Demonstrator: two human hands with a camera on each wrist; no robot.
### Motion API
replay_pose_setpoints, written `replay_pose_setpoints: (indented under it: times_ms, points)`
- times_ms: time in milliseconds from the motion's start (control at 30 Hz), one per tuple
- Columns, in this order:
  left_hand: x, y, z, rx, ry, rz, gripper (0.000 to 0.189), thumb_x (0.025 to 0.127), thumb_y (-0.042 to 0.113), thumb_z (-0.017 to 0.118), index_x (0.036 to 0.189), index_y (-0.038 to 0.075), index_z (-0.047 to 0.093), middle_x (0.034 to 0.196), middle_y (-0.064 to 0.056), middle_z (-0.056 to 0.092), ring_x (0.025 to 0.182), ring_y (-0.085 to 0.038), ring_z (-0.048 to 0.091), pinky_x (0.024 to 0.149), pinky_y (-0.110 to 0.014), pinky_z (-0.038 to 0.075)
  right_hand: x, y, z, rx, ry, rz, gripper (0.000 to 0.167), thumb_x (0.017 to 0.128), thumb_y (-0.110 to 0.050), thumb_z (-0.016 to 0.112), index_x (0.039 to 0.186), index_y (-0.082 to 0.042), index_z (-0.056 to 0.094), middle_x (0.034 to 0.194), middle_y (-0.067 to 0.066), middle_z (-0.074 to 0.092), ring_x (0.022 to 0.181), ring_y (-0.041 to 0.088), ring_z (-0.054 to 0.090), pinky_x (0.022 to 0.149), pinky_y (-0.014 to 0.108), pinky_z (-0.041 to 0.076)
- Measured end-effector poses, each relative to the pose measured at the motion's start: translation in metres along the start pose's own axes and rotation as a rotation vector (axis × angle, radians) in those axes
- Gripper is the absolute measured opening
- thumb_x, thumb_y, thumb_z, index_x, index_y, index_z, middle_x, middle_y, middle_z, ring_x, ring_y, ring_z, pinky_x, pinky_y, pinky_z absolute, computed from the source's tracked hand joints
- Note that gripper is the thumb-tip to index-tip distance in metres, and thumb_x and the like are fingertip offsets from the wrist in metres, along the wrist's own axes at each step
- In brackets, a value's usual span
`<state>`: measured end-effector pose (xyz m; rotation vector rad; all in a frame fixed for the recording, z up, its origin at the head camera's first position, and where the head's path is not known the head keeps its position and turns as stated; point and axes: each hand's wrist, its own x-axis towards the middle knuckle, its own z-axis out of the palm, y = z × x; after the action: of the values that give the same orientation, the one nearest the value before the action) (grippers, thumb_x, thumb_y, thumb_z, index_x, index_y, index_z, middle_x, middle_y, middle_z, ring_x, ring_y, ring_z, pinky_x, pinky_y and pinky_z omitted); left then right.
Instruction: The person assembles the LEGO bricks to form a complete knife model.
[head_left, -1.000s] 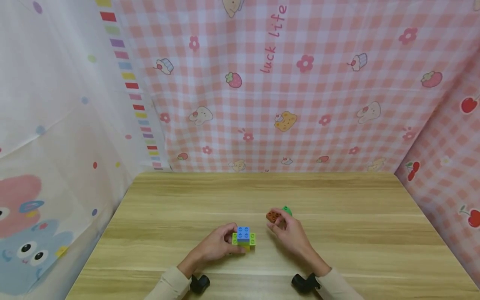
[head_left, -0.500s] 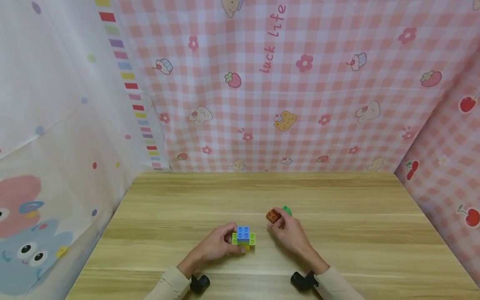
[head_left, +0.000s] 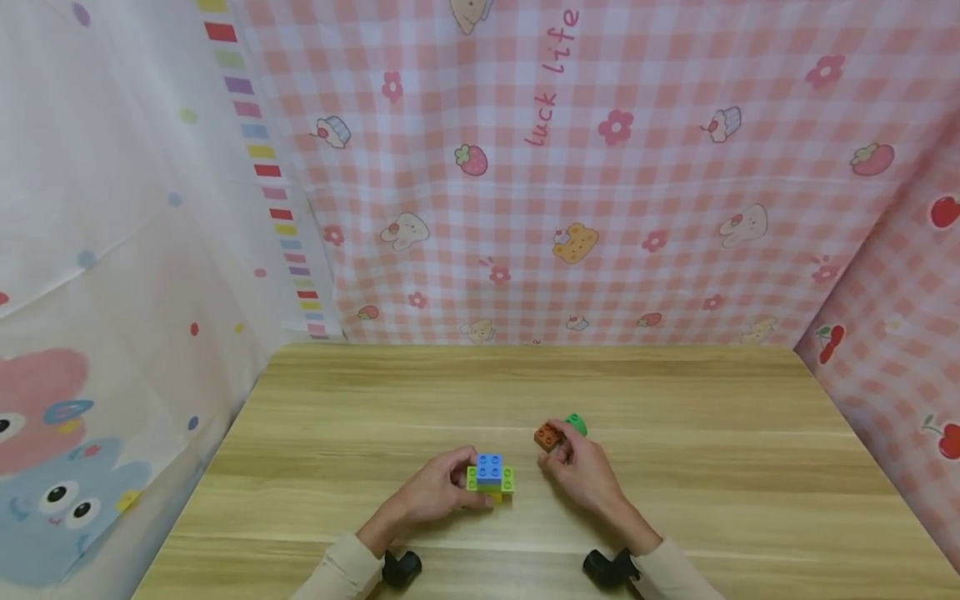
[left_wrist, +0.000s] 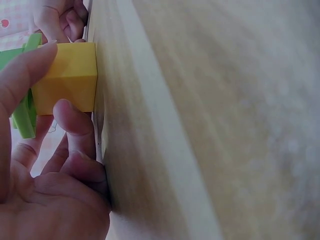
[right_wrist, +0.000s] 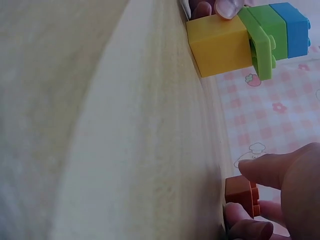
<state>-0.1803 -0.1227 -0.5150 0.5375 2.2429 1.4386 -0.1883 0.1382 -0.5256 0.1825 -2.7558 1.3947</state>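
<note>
My left hand (head_left: pixel 431 487) grips a stack of toy building bricks between thumb and fingers. At its bottom is a yellow brick (left_wrist: pixel 65 80), standing on the table. Above that come a wider lime-green plate (right_wrist: pixel 261 47), a green brick (right_wrist: pixel 271 32) and a blue brick (head_left: pixel 489 468) with studs on top. To the right and farther back, my right hand (head_left: pixel 585 473) holds a small reddish-brown brick (head_left: pixel 547 436) low at the tabletop, studs up, its thumb and fingers around it. A green studded piece (head_left: pixel 576 424) shows just behind the right fingers, partly hidden by them.
The wooden table (head_left: pixel 375 392) runs back to a pink checked cloth (head_left: pixel 525 208) hanging behind it. Another printed cloth (head_left: pixel 135 292) hangs on the left. Black wrist mounts (head_left: pixel 402 569) sit by both sleeves.
The right fingers have turned the brown brick a little, and more of its top shows. The left hand and its stack stay in place. The head view has shifted slightly.
</note>
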Motion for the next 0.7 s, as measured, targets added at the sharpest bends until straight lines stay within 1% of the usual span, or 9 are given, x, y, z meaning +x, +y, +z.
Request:
replay_pose_setpoints:
  times_ms: [233,433,600,700]
  points:
    - [0.0,0.0006,-0.0002,0.001,-0.005,0.002,0.03,0.083,0.018,0.082,0.095,0.013,0.055,0.097,0.003,0.067,0.081,-0.011,0.053,0.066,-0.022,0.042,-0.0017,-0.0001,0.0006,-0.021,0.015,-0.018,0.049,0.084,-0.008,0.077,0.13,-0.006,0.061,0.071,-0.004,0.055,0.06,0.008,0.047,0.059,0.024,0.04]
    - [0.0003,0.0008,-0.001,0.009,0.0,-0.005,0.032,0.081,0.022,0.083,0.095,0.014,0.055,0.094,0.002,0.063,0.078,-0.013,0.049,0.063,-0.023,0.038,-0.0029,-0.0009,0.001,-0.041,0.031,-0.056,0.047,0.081,-0.004,0.079,0.126,-0.004,0.065,0.072,-0.001,0.054,0.065,0.01,0.047,0.059,0.025,0.04]
    - [-0.0003,0.0006,-0.0014,0.004,0.004,-0.019,0.032,0.081,0.023,0.083,0.095,0.015,0.056,0.09,0.002,0.059,0.075,-0.014,0.045,0.061,-0.023,0.035,-0.0034,-0.0003,0.0012,-0.047,0.04,-0.052,0.046,0.079,-0.004,0.079,0.124,-0.007,0.067,0.084,0.006,0.053,0.073,0.014,0.045,0.063,0.026,0.039]
    - [-0.0003,0.0001,-0.0011,-0.003,0.0,-0.019,0.031,0.081,0.021,0.083,0.096,0.015,0.056,0.09,0.002,0.059,0.075,-0.013,0.046,0.061,-0.022,0.035,-0.0038,0.0002,0.0019,-0.04,0.049,-0.04,0.045,0.079,-0.005,0.08,0.123,-0.008,0.068,0.09,0.009,0.052,0.076,0.016,0.044,0.064,0.025,0.039]
